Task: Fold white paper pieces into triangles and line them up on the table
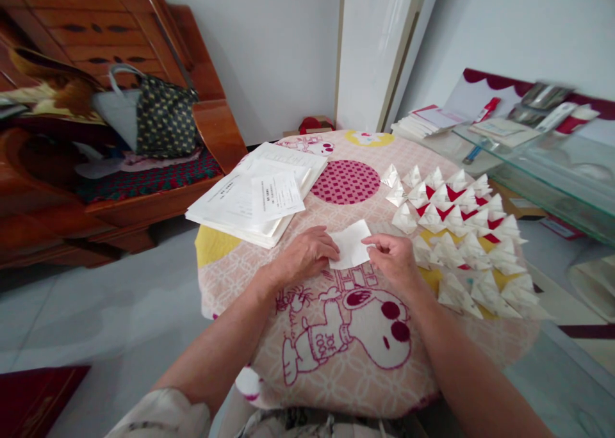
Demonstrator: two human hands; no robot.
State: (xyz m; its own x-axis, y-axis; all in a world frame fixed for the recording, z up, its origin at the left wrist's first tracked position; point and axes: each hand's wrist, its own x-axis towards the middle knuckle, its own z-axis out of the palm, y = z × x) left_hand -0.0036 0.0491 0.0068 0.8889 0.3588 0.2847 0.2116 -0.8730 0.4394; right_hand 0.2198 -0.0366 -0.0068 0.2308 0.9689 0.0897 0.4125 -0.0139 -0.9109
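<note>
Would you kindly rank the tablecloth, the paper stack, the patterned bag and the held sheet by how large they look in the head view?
1. Tablecloth
2. Paper stack
3. Patterned bag
4. Held sheet

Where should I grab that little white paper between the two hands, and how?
Probably pinch the middle of its far edge, coming from the far side. The paper is thin and roughly flat; the left hand and right hand are at its two ends, but its far edge looks uncovered.
</note>
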